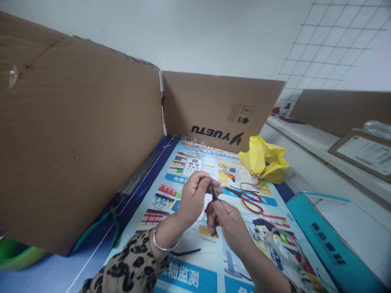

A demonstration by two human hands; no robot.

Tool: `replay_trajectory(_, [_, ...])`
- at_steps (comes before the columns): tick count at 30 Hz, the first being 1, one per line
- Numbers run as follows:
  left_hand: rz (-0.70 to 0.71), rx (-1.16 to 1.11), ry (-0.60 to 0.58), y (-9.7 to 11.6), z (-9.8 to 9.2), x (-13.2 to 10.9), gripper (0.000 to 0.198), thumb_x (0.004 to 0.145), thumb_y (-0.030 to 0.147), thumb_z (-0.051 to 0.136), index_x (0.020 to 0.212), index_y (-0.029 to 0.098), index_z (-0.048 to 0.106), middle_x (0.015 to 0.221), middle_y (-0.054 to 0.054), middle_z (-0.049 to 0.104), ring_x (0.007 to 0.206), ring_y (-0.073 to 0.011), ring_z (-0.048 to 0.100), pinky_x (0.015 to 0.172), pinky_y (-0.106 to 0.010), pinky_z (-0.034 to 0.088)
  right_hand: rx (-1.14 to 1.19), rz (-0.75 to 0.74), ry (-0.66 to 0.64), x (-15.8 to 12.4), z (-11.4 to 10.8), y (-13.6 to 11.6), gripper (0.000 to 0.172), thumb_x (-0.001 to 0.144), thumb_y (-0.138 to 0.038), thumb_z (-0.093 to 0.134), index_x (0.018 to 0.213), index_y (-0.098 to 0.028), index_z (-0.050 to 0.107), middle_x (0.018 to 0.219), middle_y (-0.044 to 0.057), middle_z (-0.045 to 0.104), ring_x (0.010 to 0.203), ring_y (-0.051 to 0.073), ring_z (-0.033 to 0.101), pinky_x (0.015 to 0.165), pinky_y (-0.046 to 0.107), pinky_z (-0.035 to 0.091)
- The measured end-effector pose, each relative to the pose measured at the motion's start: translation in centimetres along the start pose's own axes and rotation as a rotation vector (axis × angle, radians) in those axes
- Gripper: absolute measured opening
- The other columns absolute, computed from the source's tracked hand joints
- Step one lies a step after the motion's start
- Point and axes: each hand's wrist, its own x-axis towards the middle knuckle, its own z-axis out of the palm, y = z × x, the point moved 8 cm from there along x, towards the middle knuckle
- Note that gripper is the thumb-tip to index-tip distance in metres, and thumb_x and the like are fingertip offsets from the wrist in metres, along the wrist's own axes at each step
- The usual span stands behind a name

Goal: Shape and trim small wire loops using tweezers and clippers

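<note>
Head view: your left hand (195,194) is raised over the poster (183,280) with the wrist bent. Its thumb and fingertips are pinched together at the dark tip of a tool (215,193). Your right hand (229,224) sits just below, fingers wrapped tight round the yellow handle, holding the tool upright. Red scissors (252,199) lie flat just beyond.

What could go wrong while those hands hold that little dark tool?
The small dark tool with a yellow handle sits in the right hand, its tip close to the left hand, so it might poke or pinch a finger. If the grip slips, it could drop onto the colourful printed poster near the red-handled scissors.
</note>
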Motion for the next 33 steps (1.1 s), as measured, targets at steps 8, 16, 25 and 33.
replay_trajectory(8, [-0.115, -0.087, 0.016, -1.0, -0.1, 0.4, 0.012, 0.084, 0.029, 0.049, 0.082, 0.017, 0.048, 0.070, 0.000, 0.065, 0.061, -0.0154, 0.067, 0.059, -0.027, 0.053, -0.470, -0.115, 0.116, 0.6, -1.7, -0.8, 0.039, 0.087, -0.049, 0.035, 0.071, -0.018, 0.052, 0.053, -0.002, 0.050, 0.048, 0.010, 0.048, 0.050, 0.023, 0.038])
replay_trajectory(16, [-0.191, -0.129, -0.035, -1.6, -0.1, 0.8, 0.013, 0.082, 0.028, 0.053, 0.079, 0.016, 0.049, 0.067, 0.001, 0.065, 0.060, -0.0133, 0.066, 0.057, -0.021, 0.050, -0.845, -0.378, 0.183, 0.7, -2.6, -2.5, 0.034, 0.087, -0.044, 0.035, 0.080, -0.018, 0.056, 0.059, 0.001, 0.054, 0.052, 0.012, 0.049, 0.053, 0.024, 0.038])
replay_trajectory(25, [-0.254, -0.273, -0.172, -2.6, -0.3, 1.8, 0.014, 0.081, 0.028, 0.058, 0.081, 0.016, 0.051, 0.079, -0.004, 0.069, 0.077, -0.0186, 0.068, 0.075, -0.032, 0.051, -0.708, -0.227, 0.076, 1.8, -3.6, -1.2, 0.034, 0.086, -0.045, 0.037, 0.072, -0.019, 0.054, 0.055, -0.002, 0.050, 0.051, 0.011, 0.048, 0.053, 0.025, 0.038])
replay_trajectory(33, [-0.175, -0.441, -0.118, -2.3, -0.4, 2.0, 0.009, 0.083, 0.025, 0.056, 0.082, 0.017, 0.055, 0.098, -0.004, 0.067, 0.099, -0.0199, 0.062, 0.089, -0.034, 0.045, -0.093, 0.093, -0.181, 0.6, -0.3, 0.9, 0.037, 0.086, -0.049, 0.039, 0.077, -0.016, 0.054, 0.055, -0.001, 0.057, 0.046, 0.011, 0.056, 0.046, 0.022, 0.036])
